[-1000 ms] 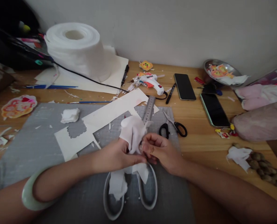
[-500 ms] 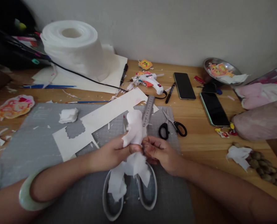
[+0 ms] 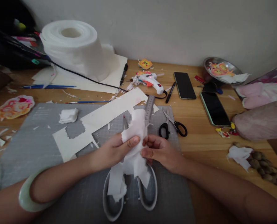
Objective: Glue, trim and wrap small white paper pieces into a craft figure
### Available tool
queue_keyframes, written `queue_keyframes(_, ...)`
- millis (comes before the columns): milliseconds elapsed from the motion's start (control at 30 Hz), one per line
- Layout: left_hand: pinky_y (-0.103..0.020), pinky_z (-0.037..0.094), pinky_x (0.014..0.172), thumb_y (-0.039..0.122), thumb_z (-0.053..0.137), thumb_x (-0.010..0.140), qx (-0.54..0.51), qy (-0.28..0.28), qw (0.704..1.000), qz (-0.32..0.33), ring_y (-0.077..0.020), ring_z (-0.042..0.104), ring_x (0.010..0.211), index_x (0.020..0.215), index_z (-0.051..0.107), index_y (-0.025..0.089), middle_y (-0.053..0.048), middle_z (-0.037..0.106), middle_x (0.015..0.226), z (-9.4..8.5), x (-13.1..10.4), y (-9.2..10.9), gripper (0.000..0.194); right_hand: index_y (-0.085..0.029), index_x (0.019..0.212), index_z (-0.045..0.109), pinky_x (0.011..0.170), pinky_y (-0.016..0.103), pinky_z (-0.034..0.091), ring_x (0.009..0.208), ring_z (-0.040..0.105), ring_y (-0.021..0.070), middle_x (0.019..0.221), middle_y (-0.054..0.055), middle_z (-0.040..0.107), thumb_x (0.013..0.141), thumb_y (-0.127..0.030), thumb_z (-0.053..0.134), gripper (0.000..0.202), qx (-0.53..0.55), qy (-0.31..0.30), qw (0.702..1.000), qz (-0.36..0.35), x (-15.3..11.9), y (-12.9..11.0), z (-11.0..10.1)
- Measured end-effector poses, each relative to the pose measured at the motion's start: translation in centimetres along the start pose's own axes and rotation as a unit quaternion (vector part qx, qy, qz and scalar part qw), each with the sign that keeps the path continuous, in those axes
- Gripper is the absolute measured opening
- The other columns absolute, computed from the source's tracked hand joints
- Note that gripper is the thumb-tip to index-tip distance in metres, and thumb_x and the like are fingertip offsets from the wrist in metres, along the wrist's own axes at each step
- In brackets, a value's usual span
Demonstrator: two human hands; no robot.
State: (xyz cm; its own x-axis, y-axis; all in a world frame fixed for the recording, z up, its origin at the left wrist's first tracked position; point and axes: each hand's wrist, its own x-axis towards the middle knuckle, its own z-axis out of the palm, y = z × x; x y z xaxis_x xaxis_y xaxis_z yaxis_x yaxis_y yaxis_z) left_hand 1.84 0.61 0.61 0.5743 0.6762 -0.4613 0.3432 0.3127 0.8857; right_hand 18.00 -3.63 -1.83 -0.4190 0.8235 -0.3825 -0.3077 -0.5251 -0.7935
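My left hand (image 3: pixel 116 149) is closed on a piece of white tissue (image 3: pixel 135 126), its thumb pressed flat on the front. The tissue is folded into an upright bundle; whether anything is wrapped inside is hidden. At the bundle's right edge, my right hand (image 3: pixel 163 152) pinches the tissue between thumb and fingers. Torn tissue ends (image 3: pixel 117 179) hang beneath the hands. They partly cover two large grey-white loops (image 3: pixel 155 199), which look like scissor handles on the grey cutting mat (image 3: pixel 87 193). Black-handled scissors (image 3: pixel 168 126) lie partly open beyond my right hand, near a steel ruler (image 3: pixel 150 105).
Cut white card (image 3: pixel 105 116) and a small folded white pad (image 3: pixel 68 115) lie on the mat. Behind are a large white roll (image 3: pixel 70 53), a glue gun (image 3: pixel 153 83) with its cord, and two phones (image 3: pixel 185 85). A metal bowl (image 3: pixel 207 70) stands back right.
My left thumb has moved up and over the front of the tissue. The bundle looks wider and flatter and has shifted slightly right. My right thumb now presses on its edge.
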Motion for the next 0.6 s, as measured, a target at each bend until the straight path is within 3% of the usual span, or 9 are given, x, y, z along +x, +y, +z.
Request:
queue_keyframes(167, -0.019, 0.041, 0.048, 0.049, 0.053, 0.071, 0.005, -0.04, 0.999, 0.023, -0.0114, 0.048, 0.054, 0.075, 0.057, 0.015, 0.001, 0.056, 0.062, -0.18, 0.01, -0.56, 0.035, -0.014, 0.067, 0.049, 0.042, 0.016, 0.032, 0.043, 0.041, 0.0025, 0.055, -0.007, 0.046, 0.068, -0.033, 0.066, 0.025, -0.007, 0.019, 1.0, -0.001, -0.09, -0.17, 0.14)
queue_keyframes(267, -0.02, 0.042, 0.051, 0.045, 0.055, 0.071, -0.025, -0.066, 0.998, 0.007, -0.0119, 0.049, 0.057, 0.08, 0.059, 0.014, -0.001, 0.06, 0.068, -0.29, 0.07, -0.81, 0.032, -0.014, 0.065, 0.048, 0.042, 0.016, 0.03, 0.043, 0.039, 0.0029, 0.053, -0.006, 0.044, 0.072, -0.034, 0.063, 0.026, 0.006, -0.003, 1.0, -0.016, -0.17, -0.19, 0.02)
queue_keyframes(467, -0.02, 0.043, 0.054, 0.046, 0.054, 0.072, -0.062, -0.005, 0.998, 0.0, -0.0121, 0.05, 0.059, 0.083, 0.057, 0.014, 0.001, 0.056, 0.067, -0.2, 0.11, -0.8, 0.034, -0.015, 0.066, 0.044, 0.042, 0.015, 0.028, 0.044, 0.033, 0.0031, 0.05, -0.007, 0.038, 0.076, -0.03, 0.059, 0.023, 0.137, -0.037, 0.99, 0.004, -0.04, -0.37, -0.6)
queue_keyframes(600, -0.019, 0.044, 0.053, 0.045, 0.05, 0.074, 0.006, 0.005, 0.999, 0.032, -0.0123, 0.049, 0.059, 0.072, 0.057, 0.014, 0.001, 0.055, 0.064, -0.14, 0.11, -0.54, 0.032, -0.014, 0.064, 0.047, 0.045, 0.017, 0.033, 0.046, 0.04, 0.0046, 0.052, -0.005, 0.045, 0.072, -0.035, 0.062, 0.027, 0.055, -0.034, 0.998, 0.011, -0.06, -0.45, -0.4)
